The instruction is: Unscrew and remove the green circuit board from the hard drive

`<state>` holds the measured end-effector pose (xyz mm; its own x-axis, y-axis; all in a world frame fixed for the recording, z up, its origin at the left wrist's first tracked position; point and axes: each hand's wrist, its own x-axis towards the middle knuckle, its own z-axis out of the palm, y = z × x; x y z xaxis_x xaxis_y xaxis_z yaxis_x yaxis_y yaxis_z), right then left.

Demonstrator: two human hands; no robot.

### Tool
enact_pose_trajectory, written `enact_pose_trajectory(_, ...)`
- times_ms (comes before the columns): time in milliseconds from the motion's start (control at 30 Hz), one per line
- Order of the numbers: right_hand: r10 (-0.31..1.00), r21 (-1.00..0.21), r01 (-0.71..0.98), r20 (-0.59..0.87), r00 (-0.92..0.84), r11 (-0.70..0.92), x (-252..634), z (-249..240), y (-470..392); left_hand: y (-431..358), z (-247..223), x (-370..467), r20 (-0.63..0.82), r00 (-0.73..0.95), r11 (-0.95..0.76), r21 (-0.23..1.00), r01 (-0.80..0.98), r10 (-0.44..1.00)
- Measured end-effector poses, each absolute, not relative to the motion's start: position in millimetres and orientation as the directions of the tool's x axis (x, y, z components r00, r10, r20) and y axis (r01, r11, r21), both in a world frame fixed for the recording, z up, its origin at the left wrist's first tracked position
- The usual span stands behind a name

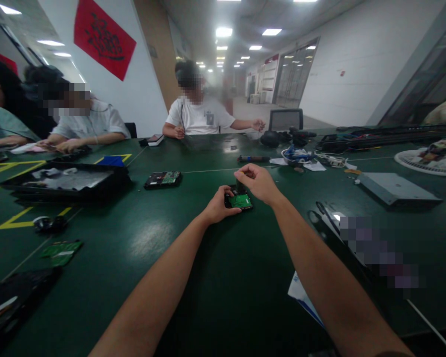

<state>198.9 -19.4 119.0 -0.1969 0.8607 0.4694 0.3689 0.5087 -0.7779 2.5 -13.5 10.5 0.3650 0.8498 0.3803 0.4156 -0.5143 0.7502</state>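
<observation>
A small black drive with a green circuit board [241,201] lies on the green table [215,277] in front of me. My left hand [222,206] grips its left side, thumb along the near edge and fingers at the far side. Above the drive's far part, my right hand [257,182] is closed, thumb and fingers pinched round a small dark tool, mostly hidden, that points down at the drive.
Another drive [163,179] lies to the left, beyond it a black tray [70,179]. At right are a grey metal box [397,188], a white round basket [429,161] and a dark screwdriver-like tool [253,158]. People sit across the table.
</observation>
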Motion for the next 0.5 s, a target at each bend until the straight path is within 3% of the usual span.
enact_pose_trajectory(200,0.816,-0.709,0.444,0.569,-0.098,0.548,196,118,-20,-11,9,2,0.382,0.367,-0.518,0.746,0.419,0.848)
enact_pose_trajectory(500,0.716,-0.521,0.545,0.657,-0.236,0.657,191,118,-29,-12,11,3,0.37,0.367,-0.506,0.759,0.41,0.853)
